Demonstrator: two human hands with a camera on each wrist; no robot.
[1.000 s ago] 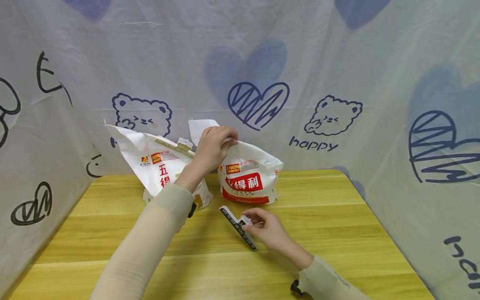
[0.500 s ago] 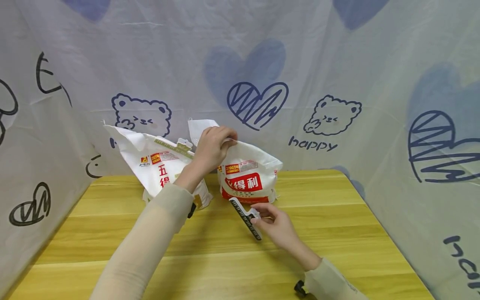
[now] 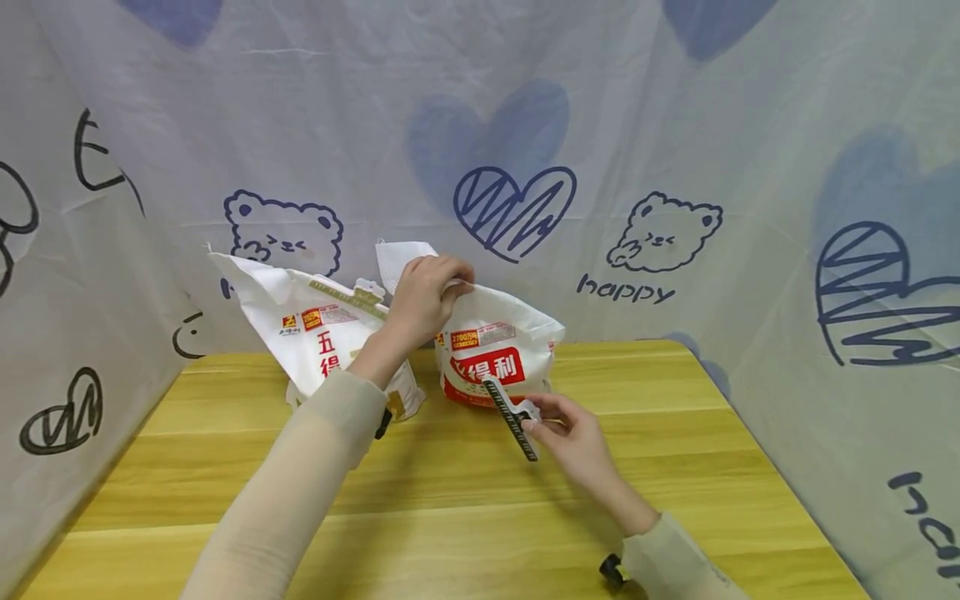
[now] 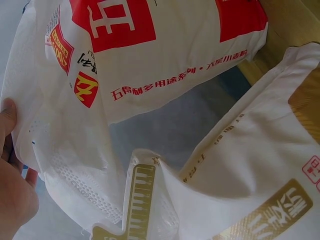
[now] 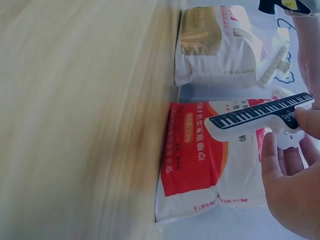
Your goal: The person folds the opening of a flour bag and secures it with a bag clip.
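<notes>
My left hand (image 3: 427, 292) pinches the folded top of a white flour bag with red print (image 3: 491, 367), which stands on the table. In the left wrist view, the fingers (image 4: 9, 120) grip the bag's edge at the far left. My right hand (image 3: 573, 429) holds a black-and-white bag clip with a piano-key pattern (image 3: 512, 421) by its handle, thumb on one side. The clip is in front of the red-print bag, apart from its top edge. Left of it leans a second white flour bag (image 3: 300, 321), its top closed by a gold piano-key clip (image 3: 345, 296).
A wooden table (image 3: 450, 517) carries both bags near its back edge. Behind and beside it hangs a white curtain (image 3: 630, 108) with hearts and bear drawings. My left forearm crosses in front of the gold-clipped bag.
My right hand has lifted the black-and-white clip up and to the right, toward the red-print bag. My left hand keeps the same grip on the bag's top.
</notes>
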